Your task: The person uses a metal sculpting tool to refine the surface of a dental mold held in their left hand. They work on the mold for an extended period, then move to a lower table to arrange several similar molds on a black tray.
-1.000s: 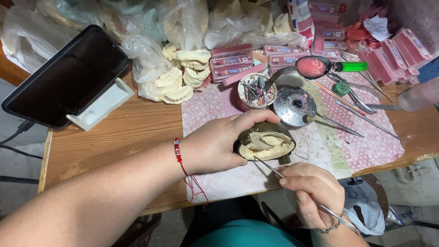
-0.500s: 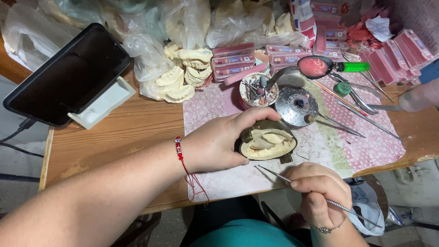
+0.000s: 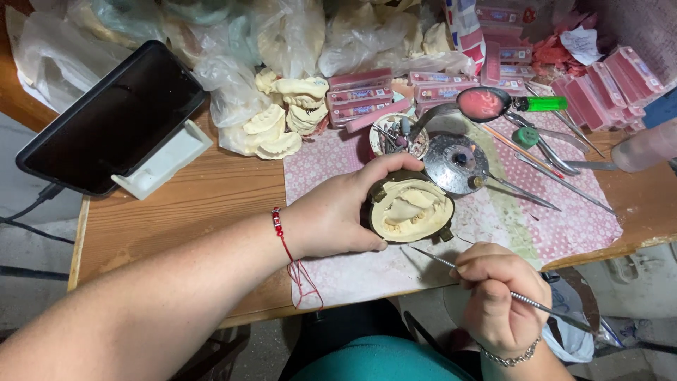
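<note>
My left hand grips a dark metal flask filled with a cream plaster dental cast, holding it on the pink patterned cloth. My right hand holds a thin metal carving tool near the table's front edge; its tip points at the flask's near rim, a little short of it. A red string bracelet circles my left wrist and a chain bracelet my right.
Behind the flask lie a round metal dish, a small bowl of burs, a spoon of pink wax, several metal instruments, pink boxes, plaster casts and plastic bags. A dark tablet leans on a white stand at left.
My right hand has drawn the tool back from the cast toward the table's front edge. My left hand keeps the flask in place.
</note>
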